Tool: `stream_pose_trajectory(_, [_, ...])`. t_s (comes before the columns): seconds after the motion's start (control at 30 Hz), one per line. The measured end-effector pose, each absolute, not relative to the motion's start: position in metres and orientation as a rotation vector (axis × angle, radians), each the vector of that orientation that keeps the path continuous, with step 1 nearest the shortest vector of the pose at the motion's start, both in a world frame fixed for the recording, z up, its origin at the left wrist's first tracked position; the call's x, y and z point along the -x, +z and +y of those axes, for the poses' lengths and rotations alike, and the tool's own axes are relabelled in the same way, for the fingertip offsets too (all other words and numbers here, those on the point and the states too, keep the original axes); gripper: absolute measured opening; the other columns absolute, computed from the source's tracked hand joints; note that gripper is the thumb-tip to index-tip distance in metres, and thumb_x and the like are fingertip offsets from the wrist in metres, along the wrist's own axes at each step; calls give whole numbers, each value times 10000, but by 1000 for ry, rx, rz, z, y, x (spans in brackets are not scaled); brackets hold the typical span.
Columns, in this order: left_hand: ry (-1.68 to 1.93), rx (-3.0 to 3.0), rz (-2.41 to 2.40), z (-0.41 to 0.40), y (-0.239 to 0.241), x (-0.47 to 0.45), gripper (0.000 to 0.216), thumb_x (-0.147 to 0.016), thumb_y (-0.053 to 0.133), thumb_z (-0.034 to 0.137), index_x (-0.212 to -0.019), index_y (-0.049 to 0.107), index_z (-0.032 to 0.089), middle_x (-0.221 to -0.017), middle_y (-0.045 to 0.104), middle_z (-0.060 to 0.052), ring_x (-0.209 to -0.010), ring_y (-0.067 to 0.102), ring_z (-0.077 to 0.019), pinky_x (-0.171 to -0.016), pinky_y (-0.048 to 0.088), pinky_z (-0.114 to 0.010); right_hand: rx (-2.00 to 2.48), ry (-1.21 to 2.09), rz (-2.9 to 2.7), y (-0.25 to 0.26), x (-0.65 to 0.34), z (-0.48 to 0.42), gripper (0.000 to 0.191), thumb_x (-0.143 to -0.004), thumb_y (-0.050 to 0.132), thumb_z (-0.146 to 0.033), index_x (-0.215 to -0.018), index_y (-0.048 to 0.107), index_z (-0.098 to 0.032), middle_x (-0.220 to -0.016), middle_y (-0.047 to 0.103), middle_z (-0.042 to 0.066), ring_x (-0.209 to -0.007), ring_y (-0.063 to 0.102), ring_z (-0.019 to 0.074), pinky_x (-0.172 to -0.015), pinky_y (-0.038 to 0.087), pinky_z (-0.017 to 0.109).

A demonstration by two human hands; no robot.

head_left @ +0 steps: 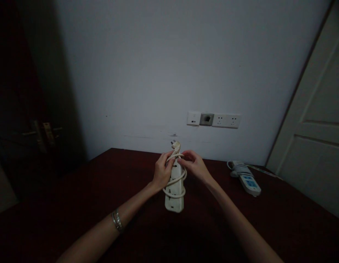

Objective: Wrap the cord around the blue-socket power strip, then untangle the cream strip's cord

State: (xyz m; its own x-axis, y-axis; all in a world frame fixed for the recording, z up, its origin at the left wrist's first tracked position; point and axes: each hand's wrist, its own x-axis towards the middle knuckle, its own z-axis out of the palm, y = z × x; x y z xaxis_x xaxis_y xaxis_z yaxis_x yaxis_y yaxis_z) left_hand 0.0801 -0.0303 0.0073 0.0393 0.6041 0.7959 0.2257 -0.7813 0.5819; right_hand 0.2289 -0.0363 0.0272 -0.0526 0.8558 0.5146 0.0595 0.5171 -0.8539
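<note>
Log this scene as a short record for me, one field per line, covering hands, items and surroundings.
Left hand: gripping the upper part of a white power strip
Right hand: fingers at the strip's upper end, beside the cord; exact grip unclear
Cord state: looped loosely around the strip
Plug: at the strip's far end, prongs exposed
Right side: second power strip with blue socket panel, grey cord wrapped around it
Surface: dark red table
Wall: row of socket plates

Dim throughout: the wall point(147, 73) above the power strip point(174, 204) is palest, the door point(18, 80) far to its left sinks into shadow, and the tabletop point(169, 241) before it nears black. Fine detail looks soft.
</note>
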Motion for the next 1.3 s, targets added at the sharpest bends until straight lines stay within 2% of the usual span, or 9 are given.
stream_pose_trajectory(0.17, [1814, -1981, 862, -29, 4, -81, 222, -864, 502, 262, -1031, 606, 158, -993, 638, -71, -942, 582, -178, -849, 434, -295, 861, 736, -1350, 22, -219, -38, 386, -617, 699, -352, -855, 427, -214, -841, 577, 1, -734, 574, 141, -653, 456, 261])
stream_pose_trajectory(0.3, [1813, -1945, 870, -27, 3, -80, 213, -857, 511, 261, -1009, 621, 159, -971, 645, -65, -917, 584, -169, -832, 439, -288, 847, 760, -1334, 14, -215, -35, 387, -648, 669, -381, -886, 406, -225, -894, 573, 5, -713, 580, 132, -638, 464, 260])
stream_pose_trajectory(0.43, [1794, -1936, 870, -27, 4, -79, 218, -854, 514, 283, -971, 647, 156, -917, 649, -59, -867, 590, -164, -789, 450, -277, 858, 773, -1316, 10, -218, -29, 364, -636, 669, -362, -902, 463, -222, -889, 608, 18, -774, 597, 160, -708, 473, 293])
stream_pose_trajectory(0.63, [1775, -1923, 861, -27, 3, -79, 231, -844, 533, 308, -934, 677, 152, -863, 655, -48, -809, 593, -151, -739, 450, -252, 856, 756, -1358, 9, -220, -27, 216, -667, 626, -315, -841, 597, -190, -884, 641, 41, -838, 598, 182, -783, 466, 313])
stream_pose_trajectory(0.87, [1684, -1956, 905, -25, 8, -78, 214, -804, 570, 304, -895, 695, 156, -855, 694, -52, -787, 616, -163, -724, 467, -269, 886, 668, -1338, 0, -218, -25, 243, -695, 588, -294, -921, 598, -205, -956, 655, 53, -887, 604, 194, -806, 467, 334])
stream_pose_trajectory(1.17, [1462, -2013, 993, -17, 12, -77, 221, -747, 595, 238, -911, 706, 140, -816, 712, -52, -670, 609, -150, -603, 466, -240, 968, 548, -1372, -2, -229, -22, 169, -712, 582, -316, -824, 603, -191, -829, 652, 50, -781, 609, 198, -725, 471, 317])
stream_pose_trajectory(1.3, [1382, -1925, 965, -18, 18, -77, 221, -730, 604, 233, -881, 707, 108, -703, 692, -49, -592, 591, -143, -540, 443, -229, 987, 505, -1398, -2, -230, -19, 159, -724, 573, -311, -821, 599, -188, -827, 651, 48, -773, 607, 196, -718, 465, 315])
